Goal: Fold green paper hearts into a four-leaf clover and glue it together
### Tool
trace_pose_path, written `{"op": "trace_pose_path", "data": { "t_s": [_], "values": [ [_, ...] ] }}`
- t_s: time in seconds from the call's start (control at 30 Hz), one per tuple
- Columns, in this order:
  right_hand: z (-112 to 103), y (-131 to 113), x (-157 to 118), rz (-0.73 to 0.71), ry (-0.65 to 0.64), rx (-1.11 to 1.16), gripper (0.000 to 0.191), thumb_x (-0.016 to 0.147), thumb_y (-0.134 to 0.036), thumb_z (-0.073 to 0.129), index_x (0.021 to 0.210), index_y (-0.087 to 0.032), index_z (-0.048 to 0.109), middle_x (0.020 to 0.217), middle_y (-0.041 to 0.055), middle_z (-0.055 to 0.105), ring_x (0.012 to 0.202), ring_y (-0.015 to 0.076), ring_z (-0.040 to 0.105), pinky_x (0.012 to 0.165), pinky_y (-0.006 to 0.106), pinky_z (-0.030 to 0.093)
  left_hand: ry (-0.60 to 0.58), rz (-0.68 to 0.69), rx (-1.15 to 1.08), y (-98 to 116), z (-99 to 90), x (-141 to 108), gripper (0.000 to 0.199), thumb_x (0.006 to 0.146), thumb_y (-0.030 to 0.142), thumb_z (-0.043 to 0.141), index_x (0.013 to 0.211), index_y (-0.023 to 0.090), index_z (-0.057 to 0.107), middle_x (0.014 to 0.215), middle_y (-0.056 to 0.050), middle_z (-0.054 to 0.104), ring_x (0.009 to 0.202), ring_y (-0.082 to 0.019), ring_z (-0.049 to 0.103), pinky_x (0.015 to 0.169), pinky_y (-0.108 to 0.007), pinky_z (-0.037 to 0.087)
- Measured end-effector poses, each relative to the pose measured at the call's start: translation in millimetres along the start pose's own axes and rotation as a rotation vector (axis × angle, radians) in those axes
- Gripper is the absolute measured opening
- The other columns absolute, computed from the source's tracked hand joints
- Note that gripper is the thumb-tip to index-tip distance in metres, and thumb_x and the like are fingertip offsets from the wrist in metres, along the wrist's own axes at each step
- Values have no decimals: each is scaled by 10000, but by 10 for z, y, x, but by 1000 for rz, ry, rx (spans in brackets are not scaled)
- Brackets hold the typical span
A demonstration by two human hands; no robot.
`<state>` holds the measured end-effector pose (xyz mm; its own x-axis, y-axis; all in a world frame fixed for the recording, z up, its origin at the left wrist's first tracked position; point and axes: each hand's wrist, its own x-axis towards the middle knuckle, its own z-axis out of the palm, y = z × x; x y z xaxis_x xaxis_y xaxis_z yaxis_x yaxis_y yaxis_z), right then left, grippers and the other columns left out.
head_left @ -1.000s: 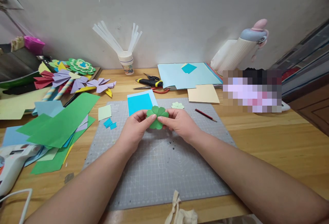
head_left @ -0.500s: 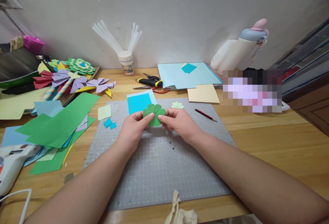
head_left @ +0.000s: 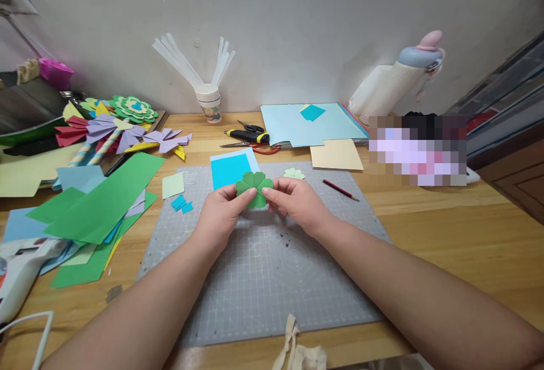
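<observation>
A green paper flower [head_left: 255,181] with creased, rounded petals is held up over the grey cutting mat [head_left: 255,279]. My left hand [head_left: 223,211] pinches its left side, thumb on top. On the right side, my right hand [head_left: 300,205] grips it the same way; the fingers behind the paper are partly hidden. Just beyond the right hand lies a pale green paper flower [head_left: 294,173]. Blue paper squares [head_left: 232,170] rest behind the left hand. A pale green square [head_left: 173,186] and small blue paper pieces [head_left: 182,204] lie to its left.
Green paper sheets [head_left: 106,205] and a glue gun [head_left: 25,268] are on the left. Behind the mat are a utility knife [head_left: 249,136], scissors [head_left: 250,126], and a paper cup [head_left: 208,101] of white strips. A pencil [head_left: 340,190] lies right, near a tan sheet [head_left: 338,156].
Both hands keep their hold on the green paper flower. It has barely shifted, tilting very slightly; everything else stays put.
</observation>
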<state>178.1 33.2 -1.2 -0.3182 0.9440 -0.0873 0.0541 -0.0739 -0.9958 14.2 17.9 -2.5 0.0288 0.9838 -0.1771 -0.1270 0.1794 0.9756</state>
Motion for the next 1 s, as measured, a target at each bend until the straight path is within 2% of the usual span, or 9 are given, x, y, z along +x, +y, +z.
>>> {"op": "trace_pose_path", "data": {
  "t_s": [0.23,0.33,0.43,0.5,0.63,0.9,1.0],
  "values": [
    [2,9,0,-29,10,-3,252,762,-367,615,627,-177,521,583,-33,542,489,81,463,476,220,331,3,9,18,-12,-14,13,223,661,383,746,756,182,730,751,-19,721,621,-128,576,636,-246,427],
    [4,12,-4,-57,71,-22,215,776,-392,605,736,-184,563,651,-25,553,550,99,495,507,229,364,19,13,93,20,8,-14,247,659,394,739,769,174,723,766,-25,721,664,-149,591,653,-257,433],
    [1,15,0,-149,154,-55,203,784,-382,606,873,-201,588,783,-2,581,676,124,521,586,244,402,-9,20,173,39,28,-36,255,655,390,739,776,166,720,758,-31,716,697,-169,604,671,-271,438],
    [-6,18,5,-202,136,-79,175,791,-367,596,816,-195,591,790,5,576,718,135,514,627,254,408,-59,22,212,35,29,-37,249,658,387,735,771,165,722,757,-34,714,694,-173,610,679,-281,444],
    [-24,19,12,-217,102,-91,185,800,-355,572,710,-193,564,704,-11,532,656,130,476,615,257,392,-135,29,243,4,2,-21,233,677,386,723,784,179,734,799,-40,721,710,-178,623,702,-293,458],
    [-27,2,11,-198,67,-67,177,794,-325,574,683,-193,536,671,-25,490,626,117,454,580,243,371,-161,35,317,32,6,-33,225,700,378,695,787,175,740,771,-41,723,710,-195,630,670,-296,461],
    [-17,10,6,-165,60,-23,146,789,-340,581,768,-196,570,729,-17,540,654,122,492,593,241,391,-160,41,335,51,21,-40,224,692,377,696,769,171,738,742,-42,718,697,-205,631,650,-304,466]
  ]
}}
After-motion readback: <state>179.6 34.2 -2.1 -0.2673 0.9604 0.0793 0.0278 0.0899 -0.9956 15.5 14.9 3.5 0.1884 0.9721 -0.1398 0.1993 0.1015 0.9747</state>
